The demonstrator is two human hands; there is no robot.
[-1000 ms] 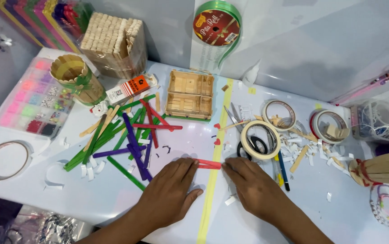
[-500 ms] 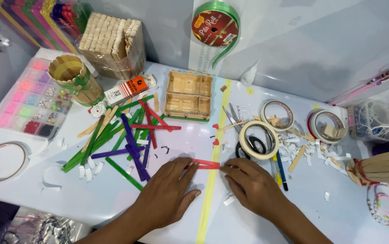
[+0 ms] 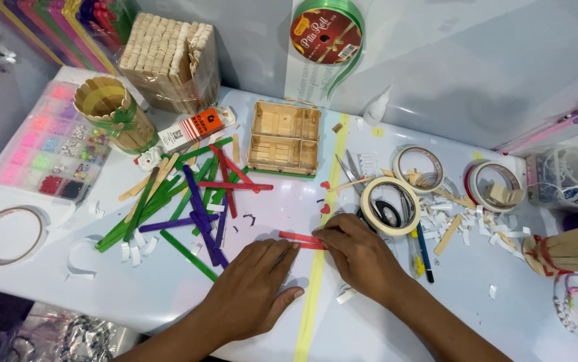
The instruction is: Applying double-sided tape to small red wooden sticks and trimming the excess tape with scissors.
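Both my hands rest on a white table (image 3: 135, 295) near its front edge. My left hand (image 3: 255, 288) lies flat, fingertips touching the left end of a pair of red craft sticks (image 3: 300, 240) lying side by side. My right hand (image 3: 359, 255) presses its fingertips on the right end of the same sticks. The sticks lie across a yellow tape strip (image 3: 316, 268) that runs toward me. A pile of green, purple and red craft sticks (image 3: 188, 198) lies to the left of my hands.
A small wooden stick box (image 3: 284, 137) sits behind the hands, a stick-built cup (image 3: 108, 110) and a bundle of plain sticks (image 3: 168, 60) farther left. Tape rolls (image 3: 388, 204), scissors (image 3: 349, 171), paper scraps, a glue box (image 3: 195, 127), a bead tray (image 3: 47, 144) and a green ribbon spool (image 3: 326, 33) surround them.
Both hands stay on the red sticks and shift only slightly. The view has dipped a little.
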